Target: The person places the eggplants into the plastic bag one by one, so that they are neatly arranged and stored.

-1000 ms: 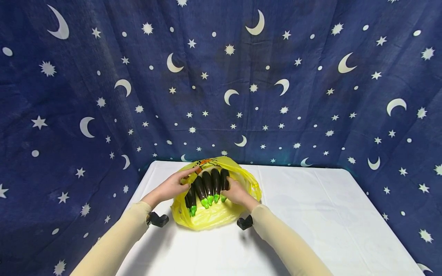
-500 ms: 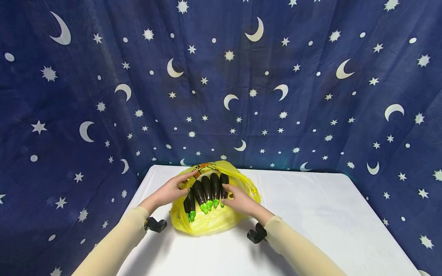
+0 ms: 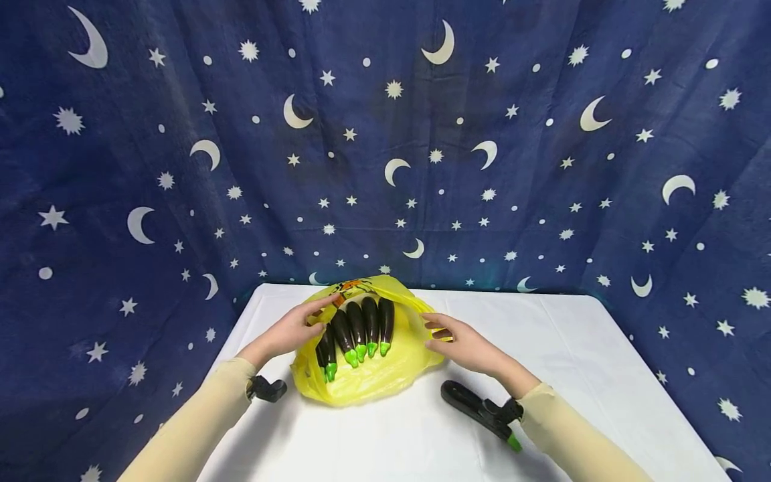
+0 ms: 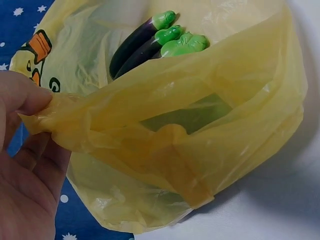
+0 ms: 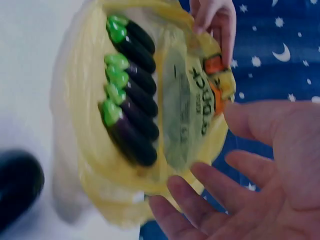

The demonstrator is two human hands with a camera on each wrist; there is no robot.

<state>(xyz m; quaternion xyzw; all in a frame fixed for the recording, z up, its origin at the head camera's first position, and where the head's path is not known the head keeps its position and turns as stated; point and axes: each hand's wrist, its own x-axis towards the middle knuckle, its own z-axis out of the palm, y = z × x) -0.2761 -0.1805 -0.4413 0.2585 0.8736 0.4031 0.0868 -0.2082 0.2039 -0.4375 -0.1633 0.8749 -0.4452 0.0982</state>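
My left hand [image 3: 290, 331] pinches the left rim of a yellow plastic bag [image 3: 394, 375] between thumb and fingers; the left wrist view shows the gathered plastic [image 4: 60, 112] in its grasp. Several dark purple eggplants [image 3: 356, 328] with bright green caps lie side by side in the bag, caps toward me. My right hand [image 3: 466, 345] is at the bag's right edge, fingers spread and holding nothing, as the right wrist view also shows. Beneath my right wrist, one eggplant [image 3: 460, 395] lies outside the bag, partly hidden by the black wrist camera [image 3: 502, 412].
A white cloth [image 3: 542, 335] covers the table. Behind and on both sides hangs a dark blue curtain [image 3: 373, 167] with moons and stars. The bag's printed back wall [image 5: 182, 110] stands up behind the eggplants.
My right hand has let go of the rightmost eggplant in the bag and moved right. The eggplant under my right wrist has come into view. My left hand stays on the rim.
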